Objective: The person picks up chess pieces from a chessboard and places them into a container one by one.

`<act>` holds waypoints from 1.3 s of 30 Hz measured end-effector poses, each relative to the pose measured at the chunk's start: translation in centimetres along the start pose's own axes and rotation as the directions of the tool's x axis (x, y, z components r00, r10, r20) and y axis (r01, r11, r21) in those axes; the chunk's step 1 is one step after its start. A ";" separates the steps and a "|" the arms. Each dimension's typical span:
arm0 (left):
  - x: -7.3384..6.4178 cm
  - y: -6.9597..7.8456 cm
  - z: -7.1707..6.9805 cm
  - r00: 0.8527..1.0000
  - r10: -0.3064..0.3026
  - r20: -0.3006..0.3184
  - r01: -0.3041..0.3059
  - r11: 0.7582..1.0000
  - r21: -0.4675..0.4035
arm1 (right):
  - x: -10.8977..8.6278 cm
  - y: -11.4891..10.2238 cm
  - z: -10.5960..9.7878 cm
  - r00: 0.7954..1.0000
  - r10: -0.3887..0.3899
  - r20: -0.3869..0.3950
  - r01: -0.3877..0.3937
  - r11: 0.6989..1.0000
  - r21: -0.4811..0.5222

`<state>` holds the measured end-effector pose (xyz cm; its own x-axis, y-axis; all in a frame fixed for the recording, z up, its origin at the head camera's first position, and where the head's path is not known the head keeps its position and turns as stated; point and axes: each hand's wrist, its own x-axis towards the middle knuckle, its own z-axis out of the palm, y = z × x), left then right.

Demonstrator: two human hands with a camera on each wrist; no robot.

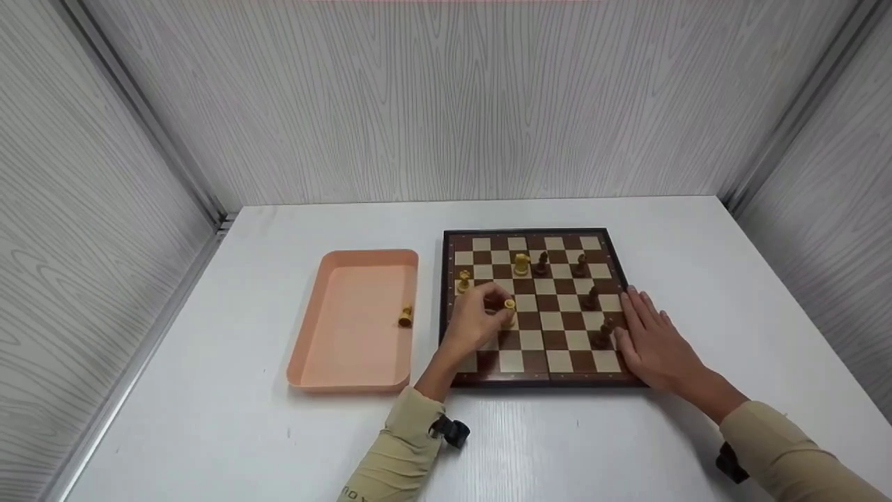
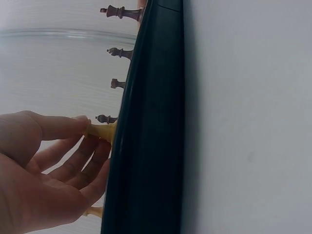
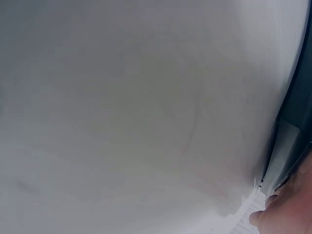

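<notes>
My left hand [image 1: 475,322] is over the left half of the chessboard [image 1: 511,360], pinching a gold chess piece [image 1: 510,307] between thumb and fingertips. In the left wrist view the piece [image 2: 102,130] stands upright with its base at the board; the fingertips partly cover its top. My right hand [image 1: 658,348] lies with straight fingers along the board's right edge, its thumb close to a dark king [image 1: 601,336]. Part of that hand [image 3: 287,209] shows at the lower right of the right wrist view.
A gold knight [image 1: 521,263] stands beside a dark bishop [image 1: 543,263]. Another gold piece [image 1: 464,282] is at the board's left side; more dark pieces stand at the right. Left of the board, a pink tray [image 1: 348,380] holds a gold piece [image 1: 405,317] lying tipped over.
</notes>
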<state>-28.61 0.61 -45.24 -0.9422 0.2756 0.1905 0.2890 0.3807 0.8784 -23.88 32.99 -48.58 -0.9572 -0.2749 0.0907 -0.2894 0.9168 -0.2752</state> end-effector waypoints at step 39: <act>-0.5 1.9 -5.2 0.995 0.078 -0.070 -0.086 0.988 -0.126 | 0.1 0.3 0.3 1.000 -0.014 -0.021 0.013 1.000 -0.002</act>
<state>-28.51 -3.37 -41.43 -0.9262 0.2425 0.2886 0.3456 0.2409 0.9069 -24.11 33.12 -48.97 -0.9528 -0.2811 0.1147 -0.3023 0.9137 -0.2717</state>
